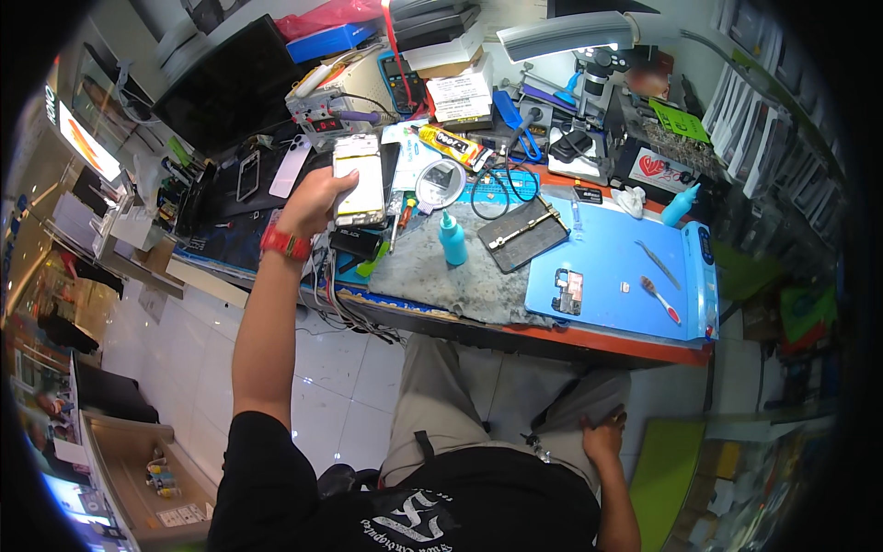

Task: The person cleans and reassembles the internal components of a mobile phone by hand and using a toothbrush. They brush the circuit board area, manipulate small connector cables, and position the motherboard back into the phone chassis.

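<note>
My left hand (317, 202), with a red watch on its wrist, grips an opened smartphone (359, 189) over the left part of the workbench. The phone's pale inner side faces up, with my thumb across its edge. Down by my thigh, my right hand (603, 439) rests on the grey trouser leg, thumb and fingers apart. A teal squeeze bottle (452, 241) stands right of the phone. Beside it lies a dark clamp holder (522, 235). On the blue work mat (598, 244) are a small phone board part (567, 292), tweezers (658, 264) and a red-white brush (660, 301).
A yellow glue tube (452, 145) and a round clear dish (441, 184) lie behind the bottle. A power supply (326, 115), a multimeter (400, 83), a dark monitor (230, 87) and a lamp (568, 39) line the back. Cables (336, 299) hang below the bench edge.
</note>
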{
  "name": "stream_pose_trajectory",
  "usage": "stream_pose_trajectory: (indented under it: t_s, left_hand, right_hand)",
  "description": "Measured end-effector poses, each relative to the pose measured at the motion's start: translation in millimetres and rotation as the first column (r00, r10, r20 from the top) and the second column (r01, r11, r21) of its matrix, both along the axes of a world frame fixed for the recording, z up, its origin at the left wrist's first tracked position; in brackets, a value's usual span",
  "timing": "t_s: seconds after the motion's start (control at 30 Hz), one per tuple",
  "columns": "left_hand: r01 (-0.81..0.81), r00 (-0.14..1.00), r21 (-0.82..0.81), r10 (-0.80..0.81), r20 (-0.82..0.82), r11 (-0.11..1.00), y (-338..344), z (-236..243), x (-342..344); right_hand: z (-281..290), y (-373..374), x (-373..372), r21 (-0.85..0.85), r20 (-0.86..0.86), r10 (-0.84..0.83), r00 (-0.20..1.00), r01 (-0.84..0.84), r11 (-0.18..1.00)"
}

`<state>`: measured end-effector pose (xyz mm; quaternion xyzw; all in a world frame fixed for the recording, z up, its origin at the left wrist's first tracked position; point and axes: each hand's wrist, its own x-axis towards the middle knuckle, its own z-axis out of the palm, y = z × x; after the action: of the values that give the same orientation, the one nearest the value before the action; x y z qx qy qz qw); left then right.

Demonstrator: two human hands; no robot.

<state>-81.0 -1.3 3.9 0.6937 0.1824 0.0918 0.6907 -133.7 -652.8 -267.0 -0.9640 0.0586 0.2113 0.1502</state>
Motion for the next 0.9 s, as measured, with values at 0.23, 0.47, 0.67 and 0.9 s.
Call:
stream_pose_trajectory:
  t_s: [0.23, 0.47, 0.67, 0.9]
  left_hand:
    - [-0.121, 0.975, -0.092, 0.136, 0.177, 0.988, -137.0, 8.4, -125.6]
    - [-0.092, 0.989, -0.341, 0.127, 0.079, 0.936, -259.7, -30.7, -181.0]
    - [-0.012, 0.999, -0.375, 0.029, 0.039, 0.927, -302.8, -51.0, -177.8]
    - [0.003, 0.999, -0.318, 0.010, 0.041, 0.948, -314.4, -55.0, -182.3]
  right_hand:
    - [57.1, 10.6, -11.7, 0.142, 0.331, 0.359, 0.873, -0.422, 0.895]
    - [188.4, 114.5, -22.7, 0.766, 0.358, 0.440, 0.824, -0.528, 0.366]
    - [201.9, 154.1, -29.9, 0.963, -0.269, 0.355, 0.895, 0.247, 0.108]
    - [201.5, 167.7, -34.6, 0.985, -0.162, 0.290, 0.943, 0.137, 0.102]
